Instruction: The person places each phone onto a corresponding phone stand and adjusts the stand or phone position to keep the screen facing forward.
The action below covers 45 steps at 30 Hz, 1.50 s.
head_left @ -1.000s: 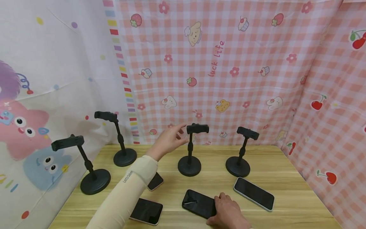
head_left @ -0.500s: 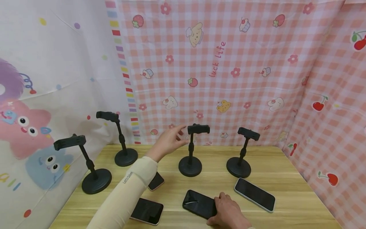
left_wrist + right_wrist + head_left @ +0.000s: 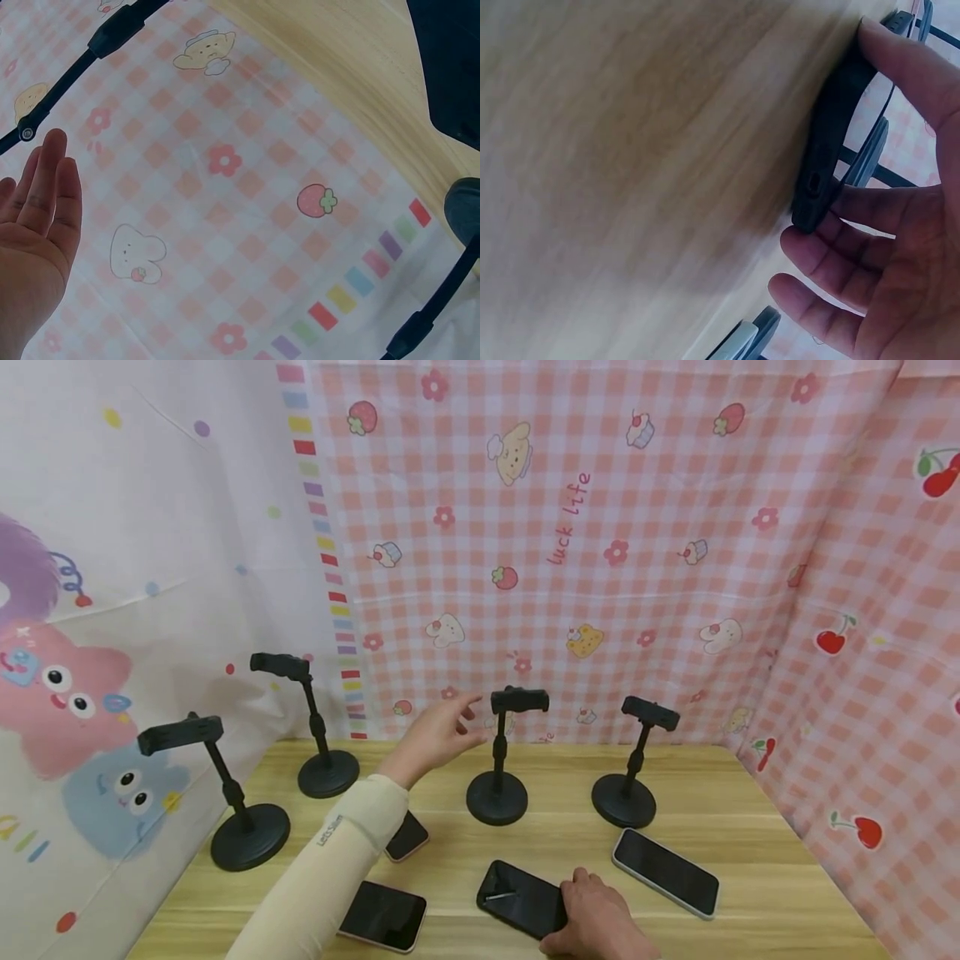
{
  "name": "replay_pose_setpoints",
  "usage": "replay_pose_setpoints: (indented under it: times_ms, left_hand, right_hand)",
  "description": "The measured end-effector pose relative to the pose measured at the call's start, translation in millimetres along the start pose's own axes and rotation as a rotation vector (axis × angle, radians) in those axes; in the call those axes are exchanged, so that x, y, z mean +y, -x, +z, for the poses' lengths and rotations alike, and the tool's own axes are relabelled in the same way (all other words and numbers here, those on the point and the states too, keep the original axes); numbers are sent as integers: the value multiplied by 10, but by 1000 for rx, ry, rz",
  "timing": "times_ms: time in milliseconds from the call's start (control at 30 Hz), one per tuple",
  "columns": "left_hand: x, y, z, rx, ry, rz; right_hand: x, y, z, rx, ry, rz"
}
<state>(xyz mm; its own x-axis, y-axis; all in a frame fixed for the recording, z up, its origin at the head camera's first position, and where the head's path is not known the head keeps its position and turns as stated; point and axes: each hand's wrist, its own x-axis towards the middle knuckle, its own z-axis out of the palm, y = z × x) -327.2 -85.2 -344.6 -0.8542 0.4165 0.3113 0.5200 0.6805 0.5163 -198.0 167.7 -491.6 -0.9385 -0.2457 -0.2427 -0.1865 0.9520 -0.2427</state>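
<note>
My right hand (image 3: 600, 920) grips the near right end of a black smartphone (image 3: 521, 897) lying screen up on the table. In the right wrist view the thumb (image 3: 904, 64) is at one side of that phone and fingers (image 3: 829, 259) are at the opposite corner, with the charging port facing the camera. My left hand (image 3: 438, 739) is raised beside the clamp of the middle black phone stand (image 3: 498, 797). Its fingers are loosely bent, a small gap from the clamp, and it holds nothing.
Another phone stand (image 3: 624, 800) is at the right; two more, one near (image 3: 250, 837) and one farther back (image 3: 328, 773), are at the left. A light-edged phone (image 3: 667, 872) lies right. Two phones, one front (image 3: 384, 917) and one behind (image 3: 407, 837), are partly hidden by the left sleeve.
My left hand has drawn slightly left and down, away from the middle stand's clamp. The right hand keeps its grip on the black smartphone, which has not moved.
</note>
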Motion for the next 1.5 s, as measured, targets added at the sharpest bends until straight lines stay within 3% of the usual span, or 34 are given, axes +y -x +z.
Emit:
replay_pose_setpoints:
  times_ms: [233,533,1000,1500]
  left_hand:
    - [-40,68,36,-20,9,-16]
    - [-38,85,38,-35,25,-11]
    - [-19,-1,-24,-39,37,-15]
    - [111,-82,-72,-34,47,21]
  right_hand:
    - [-54,45,25,-34,24,36]
    - [-54,106,11,-24,24,-4]
    - [-31,85,-94,-33,0,-39]
    - [-4,90,-138,71,-25,-57]
